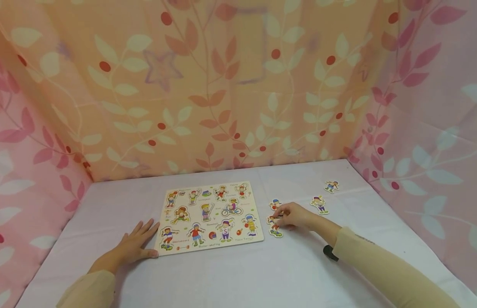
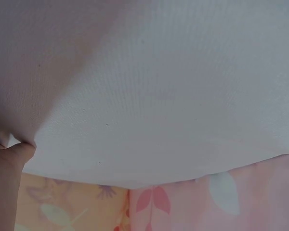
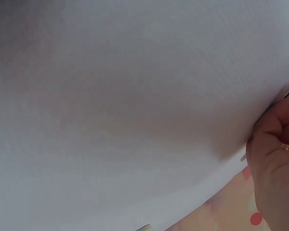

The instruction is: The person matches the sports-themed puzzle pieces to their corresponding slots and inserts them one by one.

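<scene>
A puzzle board printed with cartoon sports figures lies flat on the white-covered table. At its left edge rests my left hand, fingers spread and thumb at the near corner. Just right of the board, my right hand has curled fingers and pinches at a puzzle piece, a skateboarding figure. Its fingertips partly cover that piece and overlap the blue-capped figure piece behind it. In the right wrist view the curled fingers are low by the cloth, their tips out of frame.
Farther right lie two more loose figure pieces, one with a purple cap and one in blue. Patterned curtains close off the back and both sides of the table. A dark object shows under the right wrist.
</scene>
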{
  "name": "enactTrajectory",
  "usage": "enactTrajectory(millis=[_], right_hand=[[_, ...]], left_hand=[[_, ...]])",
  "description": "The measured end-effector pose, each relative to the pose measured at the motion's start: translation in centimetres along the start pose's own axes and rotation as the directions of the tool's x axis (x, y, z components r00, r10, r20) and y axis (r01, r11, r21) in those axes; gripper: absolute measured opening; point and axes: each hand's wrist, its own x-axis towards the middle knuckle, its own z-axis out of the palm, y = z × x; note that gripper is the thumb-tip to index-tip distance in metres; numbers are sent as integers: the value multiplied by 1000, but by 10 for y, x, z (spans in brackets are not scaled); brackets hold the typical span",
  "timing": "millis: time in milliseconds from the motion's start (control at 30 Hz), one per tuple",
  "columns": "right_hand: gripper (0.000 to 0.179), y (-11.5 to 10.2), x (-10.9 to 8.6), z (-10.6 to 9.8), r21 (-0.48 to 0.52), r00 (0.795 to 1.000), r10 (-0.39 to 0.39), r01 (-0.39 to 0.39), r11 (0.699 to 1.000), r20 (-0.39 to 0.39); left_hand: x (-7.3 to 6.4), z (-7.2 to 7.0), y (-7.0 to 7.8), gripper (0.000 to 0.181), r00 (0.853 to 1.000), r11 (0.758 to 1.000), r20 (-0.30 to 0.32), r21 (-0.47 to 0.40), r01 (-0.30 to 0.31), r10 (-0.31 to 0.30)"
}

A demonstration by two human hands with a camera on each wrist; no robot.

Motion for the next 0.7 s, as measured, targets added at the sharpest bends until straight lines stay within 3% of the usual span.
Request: enactTrajectory(millis=[333, 700], right_hand=[[11, -7, 3, 10, -135, 999, 15, -21, 991, -51], [9, -3, 0, 10, -149, 994, -18, 3, 989, -104]], left_hand=[[-1, -1, -1, 99, 1000, 1000, -12, -2, -13, 13], [-2, 1, -1, 96, 999, 999, -27, 23, -36, 37]])
